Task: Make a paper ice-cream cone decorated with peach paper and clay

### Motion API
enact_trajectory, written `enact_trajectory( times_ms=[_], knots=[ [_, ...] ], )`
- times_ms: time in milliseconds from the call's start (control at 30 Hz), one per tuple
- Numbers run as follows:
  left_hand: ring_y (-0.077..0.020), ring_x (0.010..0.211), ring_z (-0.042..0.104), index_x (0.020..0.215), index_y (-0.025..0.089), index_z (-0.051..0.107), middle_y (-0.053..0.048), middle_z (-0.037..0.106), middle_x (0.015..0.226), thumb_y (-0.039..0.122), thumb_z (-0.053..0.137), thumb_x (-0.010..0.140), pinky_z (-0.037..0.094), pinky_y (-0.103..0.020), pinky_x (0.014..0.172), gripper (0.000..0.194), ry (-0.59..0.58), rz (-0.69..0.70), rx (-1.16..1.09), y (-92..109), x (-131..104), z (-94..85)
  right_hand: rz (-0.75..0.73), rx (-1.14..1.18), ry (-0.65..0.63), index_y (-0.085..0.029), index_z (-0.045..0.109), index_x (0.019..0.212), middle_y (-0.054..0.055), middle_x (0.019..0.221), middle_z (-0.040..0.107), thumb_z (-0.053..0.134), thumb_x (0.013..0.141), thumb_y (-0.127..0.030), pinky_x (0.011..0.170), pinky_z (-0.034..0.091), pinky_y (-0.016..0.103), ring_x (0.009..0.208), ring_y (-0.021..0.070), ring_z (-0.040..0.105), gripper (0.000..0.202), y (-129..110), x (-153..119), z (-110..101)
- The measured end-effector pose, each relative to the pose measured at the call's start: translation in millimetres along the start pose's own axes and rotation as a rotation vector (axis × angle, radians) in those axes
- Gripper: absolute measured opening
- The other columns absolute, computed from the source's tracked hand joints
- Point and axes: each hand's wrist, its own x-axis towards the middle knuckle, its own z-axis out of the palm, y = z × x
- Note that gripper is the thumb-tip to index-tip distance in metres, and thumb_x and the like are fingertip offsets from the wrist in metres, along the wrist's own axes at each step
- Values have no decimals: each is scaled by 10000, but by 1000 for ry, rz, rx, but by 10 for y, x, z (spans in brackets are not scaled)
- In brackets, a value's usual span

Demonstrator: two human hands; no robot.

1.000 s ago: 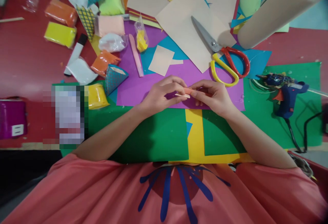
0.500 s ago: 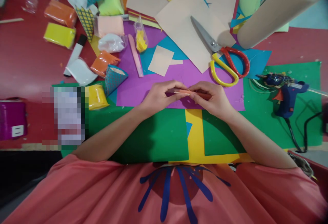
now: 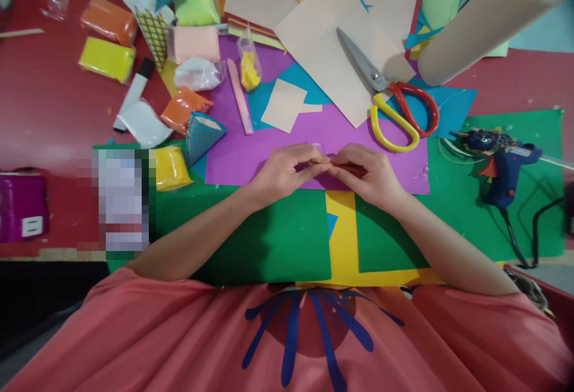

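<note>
- Nearest you, your coral shirt (image 3: pixel 287 338) fills the bottom of the view, and both forearms reach out from it over the green sheet (image 3: pixel 269 236) and the yellow strip (image 3: pixel 343 230) lying on the desk (image 3: pixel 49 111).
- Your left hand (image 3: pixel 287 168) and right hand (image 3: pixel 370 174) meet at the near edge of the purple sheet (image 3: pixel 251 156), fingertips touching.
- Both hands are closed in a pinch on a small orange paper piece (image 3: pixel 347 168); only a sliver of it shows between your fingers, so its shape cannot be told.
- Left of the purple sheet, a patterned paper cone (image 3: pixel 201 135) lies on its side beside a yellow packet (image 3: pixel 170 168).
- Right of the purple sheet, a blue glue gun (image 3: pixel 502 165) rests on green paper, its cord trailing toward you.
- At the purple sheet's far right corner, scissors (image 3: pixel 390 96) with red and yellow handles lie closed, blades on a cream sheet (image 3: pixel 323 51).
- A small cream square (image 3: pixel 283 105) lies on the purple sheet's far part, with a pink stick (image 3: pixel 240 105) just left of it.
- Farthest right, a cardboard tube (image 3: pixel 484 18) leans across the coloured paper.
</note>
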Motion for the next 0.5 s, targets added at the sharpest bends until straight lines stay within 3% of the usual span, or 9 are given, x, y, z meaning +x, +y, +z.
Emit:
enact_trajectory(
  times_ms=[267, 500],
  knots=[
    [-151, 817, 705, 975, 172, 695, -46, 765, 912, 604, 622, 885, 540, -237, 722, 447, -3, -85, 43, 20, 16, -21, -42, -49, 9, -184, 652, 835, 49, 799, 689, 584, 978, -391, 657, 501, 288, 734, 153, 637, 260, 16, -8, 2],
    [-141, 771, 655, 951, 184, 701, -41, 738, 861, 608, 487, 959, 487, -245, 706, 475, -127, 21, 211, -6, 40, -88, -182, -141, 8, -197, 668, 915, 62, 841, 709, 553, 978, -244, 694, 555, 308, 791, 178, 674, 140, 22, -29, -3]
  ],
)
